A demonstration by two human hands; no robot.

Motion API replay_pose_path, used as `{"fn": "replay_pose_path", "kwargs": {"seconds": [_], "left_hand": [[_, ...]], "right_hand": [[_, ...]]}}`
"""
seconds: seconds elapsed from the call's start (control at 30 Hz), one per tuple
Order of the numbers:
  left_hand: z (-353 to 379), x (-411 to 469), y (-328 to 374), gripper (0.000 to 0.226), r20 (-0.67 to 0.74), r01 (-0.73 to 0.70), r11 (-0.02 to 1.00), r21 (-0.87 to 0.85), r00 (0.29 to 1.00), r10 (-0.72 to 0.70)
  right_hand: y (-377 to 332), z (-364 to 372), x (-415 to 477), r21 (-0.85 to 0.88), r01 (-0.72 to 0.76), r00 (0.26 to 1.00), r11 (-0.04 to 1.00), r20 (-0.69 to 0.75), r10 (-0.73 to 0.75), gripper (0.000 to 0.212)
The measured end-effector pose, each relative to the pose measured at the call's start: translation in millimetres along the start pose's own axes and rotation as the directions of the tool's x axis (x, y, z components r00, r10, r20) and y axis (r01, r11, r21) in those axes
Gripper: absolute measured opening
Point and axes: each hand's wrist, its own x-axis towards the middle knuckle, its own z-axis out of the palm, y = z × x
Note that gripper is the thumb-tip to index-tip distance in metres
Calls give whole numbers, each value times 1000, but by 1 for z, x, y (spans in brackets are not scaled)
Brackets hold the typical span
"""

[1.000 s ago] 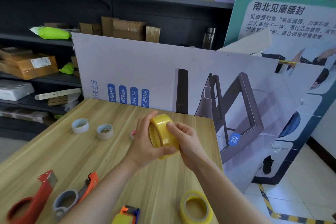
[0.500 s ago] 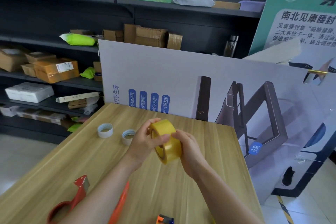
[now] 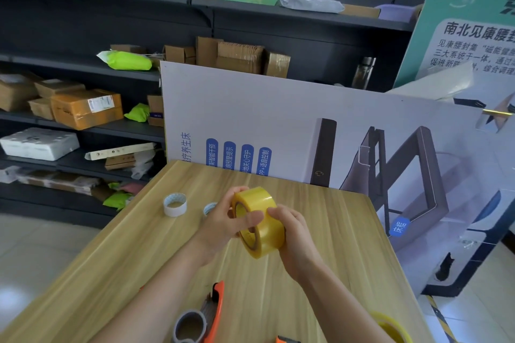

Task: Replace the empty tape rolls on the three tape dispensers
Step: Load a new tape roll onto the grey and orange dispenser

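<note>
Two hands hold one full yellow tape roll (image 3: 262,220) up over the middle of the wooden worktop (image 3: 334,231). The left hand (image 3: 220,227) curls round the far left side of the roll, and its thumb lies across the open side. The right hand (image 3: 296,237) cups the near right side. So each grip is pressed round the roll, not spread.

The roll looks thick and full, so I think it has a bit of weight but is not heavy. It looks stiff, so it should not squash. The shiny outside is smooth and may slip, and the loose end will be sticky. A good place to take hold is the two flat sides, or a finger through the hole. That leaves the band free to turn.

A white empty roll (image 3: 175,205) stands on the worktop to the far left. A second empty roll (image 3: 209,207) is half hidden behind the left hand. An orange tape dispenser (image 3: 202,317) lies at the near edge with a grey ring on it. Another yellow roll (image 3: 390,324) peeks in at the near right.
</note>
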Motion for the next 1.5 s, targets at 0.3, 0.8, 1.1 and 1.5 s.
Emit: {"fn": "replay_pose_path", "kwargs": {"seconds": [0.3, 0.8, 1.1, 1.5], "left_hand": [[8, 2, 2, 81, -58, -183, 963, 199, 978, 198], [17, 7, 13, 80, -81, -85, 993, -82, 994, 78], [-4, 16, 25, 77, 1, 152, 985, -80, 988, -153], [-77, 30, 34, 33, -59, -282, 951, 130, 955, 291]], "right_hand": [[-12, -4, 1, -4, -73, 997, 997, 14, 73, 26], [-18, -21, 24, -94, -97, 970, 991, 214, 115, 51], [-14, -17, 32, 35, -34, 904, 999, 428, 15, 42], [-7, 70, 66, -76, -3, 984, 997, 177, 17, 38]]}}
